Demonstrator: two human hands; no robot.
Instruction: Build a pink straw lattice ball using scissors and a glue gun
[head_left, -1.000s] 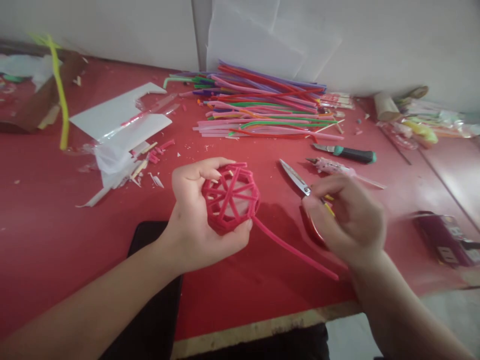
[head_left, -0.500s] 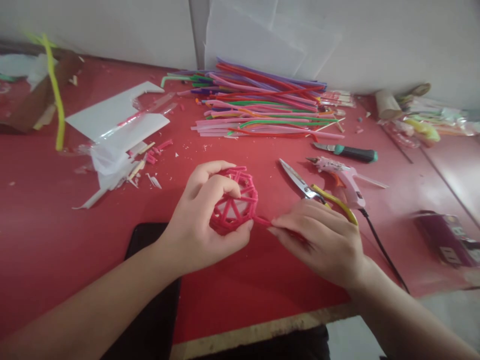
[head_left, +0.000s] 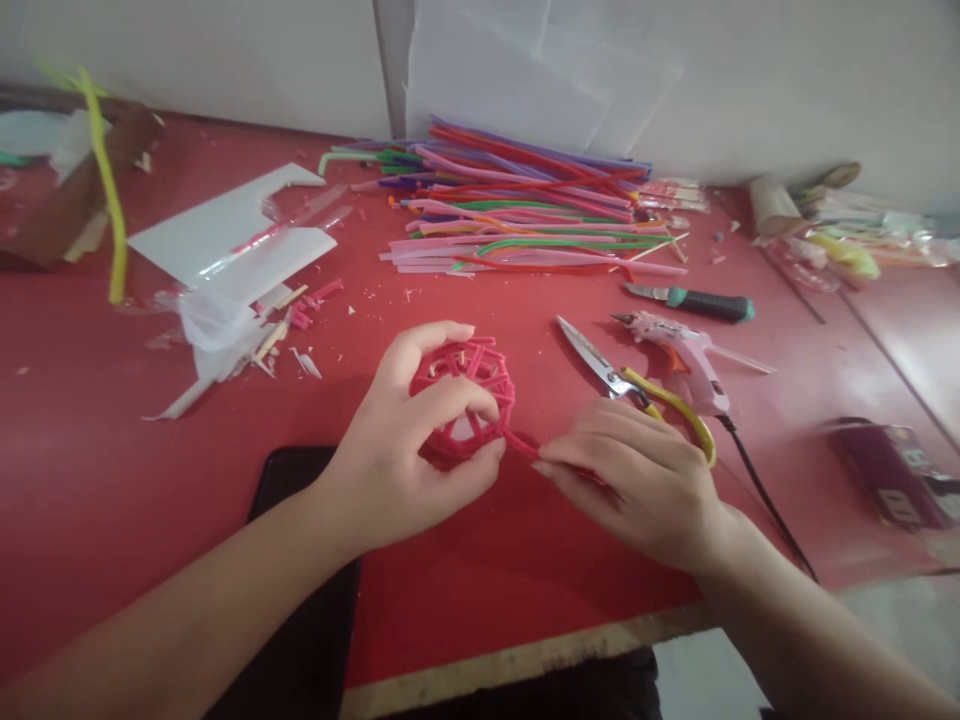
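Note:
My left hand [head_left: 420, 440] is closed round a small openwork frame [head_left: 491, 385] of pink-red strips, with thumb and index finger pinching its right edge. A pink-red strip [head_left: 519, 442], like a pipe cleaner, runs from that edge to my right hand [head_left: 637, 480], whose fingers are pinched on it. Part of the strip is hidden under the right hand. Scissors [head_left: 592, 357] with yellow handles lie just beyond the right hand, and a pink glue gun [head_left: 694, 365] rests to their right.
A pile of coloured strips [head_left: 525, 205] lies at the back. White card [head_left: 225, 240] and scraps [head_left: 274, 335] are at the left. A utility knife [head_left: 697, 303] lies behind the glue gun. A black flat object [head_left: 300, 600] is under my left forearm; a purple box [head_left: 892, 470] sits at right.
The pink-red frame has turned and tilted in my left hand, showing more of its spoked face. My left index finger has shifted toward the thumb; more strip shows between the hands.

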